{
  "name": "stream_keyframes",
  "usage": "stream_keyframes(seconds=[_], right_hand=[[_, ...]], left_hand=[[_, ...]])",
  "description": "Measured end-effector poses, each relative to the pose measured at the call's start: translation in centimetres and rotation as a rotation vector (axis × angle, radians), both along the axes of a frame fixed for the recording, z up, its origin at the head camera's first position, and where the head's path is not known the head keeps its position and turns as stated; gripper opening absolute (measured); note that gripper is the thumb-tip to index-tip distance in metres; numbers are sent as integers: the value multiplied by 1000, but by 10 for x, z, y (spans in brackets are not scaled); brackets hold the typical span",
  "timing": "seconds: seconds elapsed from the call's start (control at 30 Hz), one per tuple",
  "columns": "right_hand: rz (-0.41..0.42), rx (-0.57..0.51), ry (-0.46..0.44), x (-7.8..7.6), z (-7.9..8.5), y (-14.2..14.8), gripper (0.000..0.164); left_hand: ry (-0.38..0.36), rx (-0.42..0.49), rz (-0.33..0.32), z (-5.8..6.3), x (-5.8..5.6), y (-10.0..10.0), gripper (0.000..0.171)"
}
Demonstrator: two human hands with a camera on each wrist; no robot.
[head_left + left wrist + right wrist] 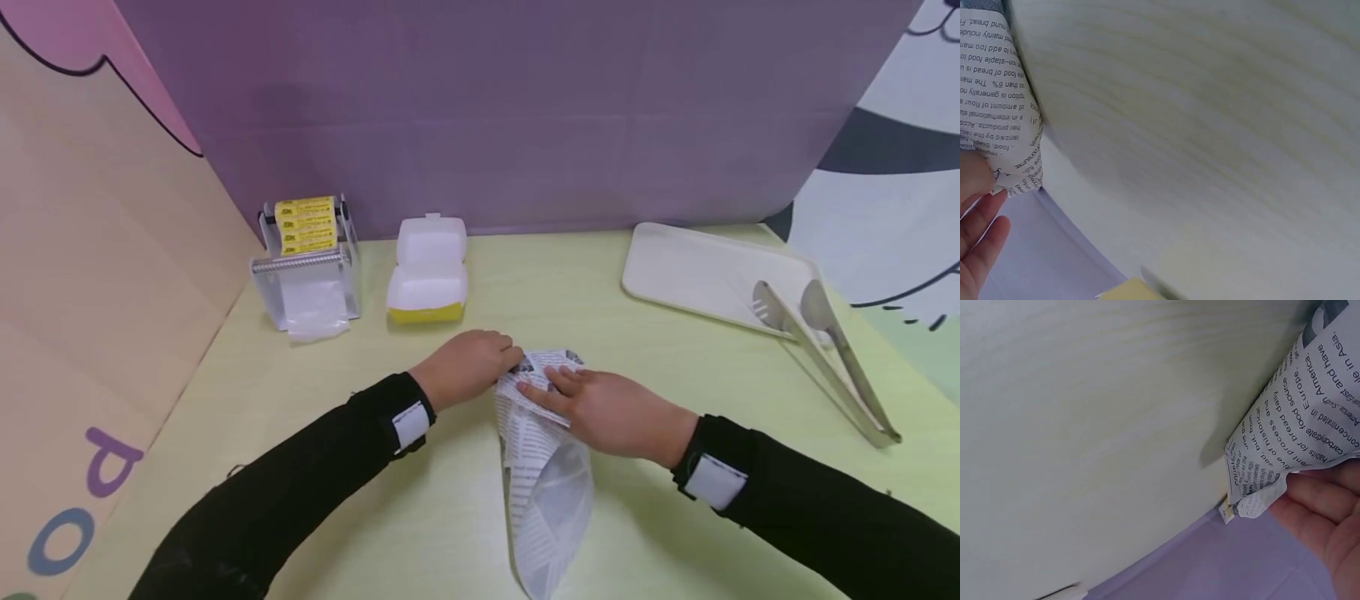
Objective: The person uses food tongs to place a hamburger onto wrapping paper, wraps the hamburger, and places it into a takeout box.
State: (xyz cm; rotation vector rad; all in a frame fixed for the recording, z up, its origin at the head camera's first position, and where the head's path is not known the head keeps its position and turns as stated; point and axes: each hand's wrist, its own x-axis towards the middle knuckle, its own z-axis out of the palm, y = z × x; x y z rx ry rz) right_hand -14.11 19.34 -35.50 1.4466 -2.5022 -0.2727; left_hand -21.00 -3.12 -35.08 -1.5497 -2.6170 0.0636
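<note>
A sheet of printed newsprint-style wrapping paper [551, 492] lies folded into a long tapering shape on the table, its narrow end toward me. My left hand [468, 364] pinches the far left corner of this paper, with thumb and fingertips at its edge. In the left wrist view, printed text covers the wrapping paper [994, 100] beside the fingers [985, 234]. My right hand [618, 414] presses on the upper part from the right, fingers stretched across it. The right wrist view shows a small folded flap of the paper [1263, 497] against those fingers. Whether anything lies inside is hidden.
At the back left stands a label dispenser [307, 267] with a yellow roll of stickers [306, 225]. An opened white and yellow takeaway box [427, 271] is beside it. Metal tongs [832, 358] lean across a white tray [697, 271] on the right. A purple wall [510, 117] rises behind.
</note>
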Motion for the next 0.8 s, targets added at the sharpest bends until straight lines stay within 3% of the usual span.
stream_keyframes(seconds=[0.13, 0.37, 0.5, 0.6, 0.7, 0.8], right_hand=[[8, 18, 26, 2, -1, -3, 52], [1, 58, 82, 3, -1, -9, 52], [26, 57, 123, 1, 0, -10, 56], [26, 57, 131, -1, 1, -10, 60], [-6, 24, 58, -2, 4, -8, 71], [-74, -74, -136, -3, 10, -4, 87]], left_hand=[[-71, -5, 7, 7, 1, -1, 19], [-292, 58, 65, 21, -1, -3, 34], [-447, 84, 18, 16, -4, -3, 55], [-541, 107, 6, 10, -8, -3, 62], [-560, 138, -10, 8, -12, -4, 64], [-555, 137, -21, 8, -15, -4, 65]])
